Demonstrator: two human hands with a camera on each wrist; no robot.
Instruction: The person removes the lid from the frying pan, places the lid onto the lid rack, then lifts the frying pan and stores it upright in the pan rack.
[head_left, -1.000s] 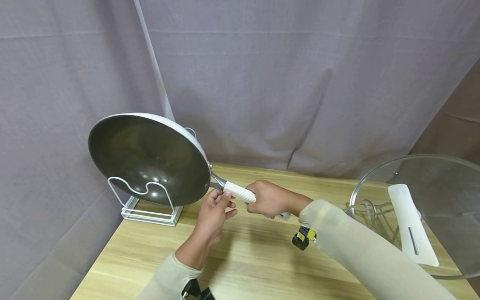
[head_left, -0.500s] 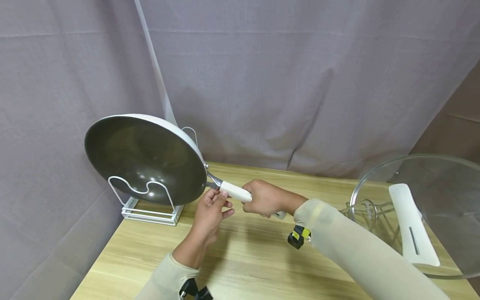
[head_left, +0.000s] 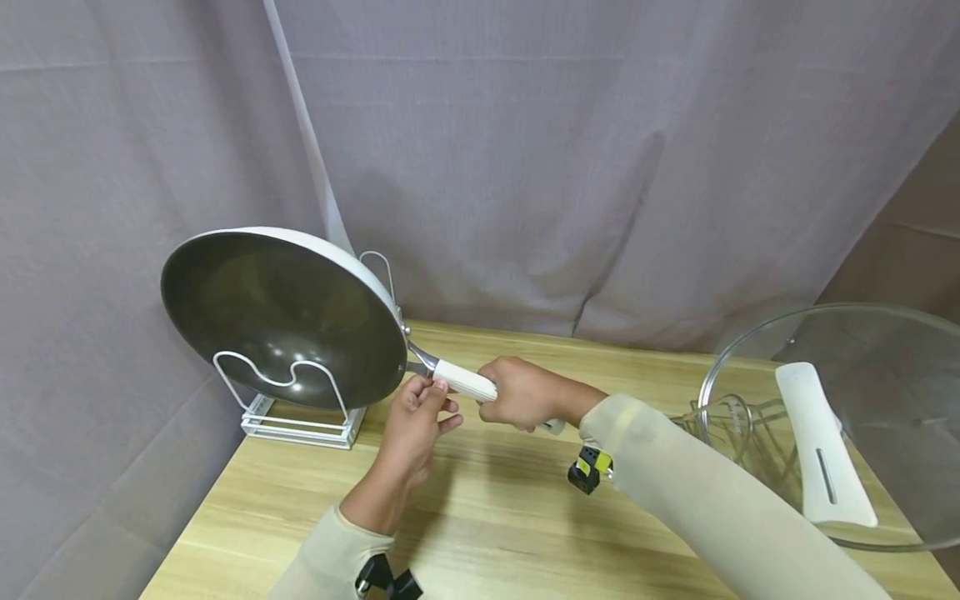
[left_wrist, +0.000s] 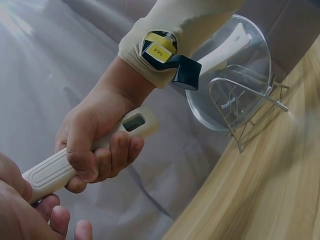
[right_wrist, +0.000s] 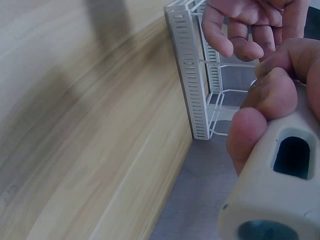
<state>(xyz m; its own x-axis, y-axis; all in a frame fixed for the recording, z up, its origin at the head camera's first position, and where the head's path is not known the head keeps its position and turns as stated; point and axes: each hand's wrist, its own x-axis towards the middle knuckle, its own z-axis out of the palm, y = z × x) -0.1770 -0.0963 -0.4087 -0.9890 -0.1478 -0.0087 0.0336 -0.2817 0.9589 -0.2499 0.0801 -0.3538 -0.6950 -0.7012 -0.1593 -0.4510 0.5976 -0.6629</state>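
Note:
A wok (head_left: 277,317) with a dark inside and white outside stands tilted between the wires of a white pan rack (head_left: 296,433) at the left in the head view. Whether its full weight rests there I cannot tell. My right hand (head_left: 525,392) grips the outer part of its white handle (head_left: 463,381), fingers wrapped round it, as the left wrist view also shows. Nearer the wok, my left hand (head_left: 415,421) pinches the handle between thumb and fingertips, its other fingers loosely spread. The handle's slotted end (right_wrist: 265,200) fills the right wrist view's lower corner.
A large glass lid (head_left: 892,417) with a white grip (head_left: 825,450) stands in a wire holder (left_wrist: 245,95) at the right. The wooden table (head_left: 495,517) extends in front of my hands. Grey curtains (head_left: 480,167) hang behind and at the left.
The wok has shifted a little to the left, deeper over the rack. Both my hands have moved left along with its handle.

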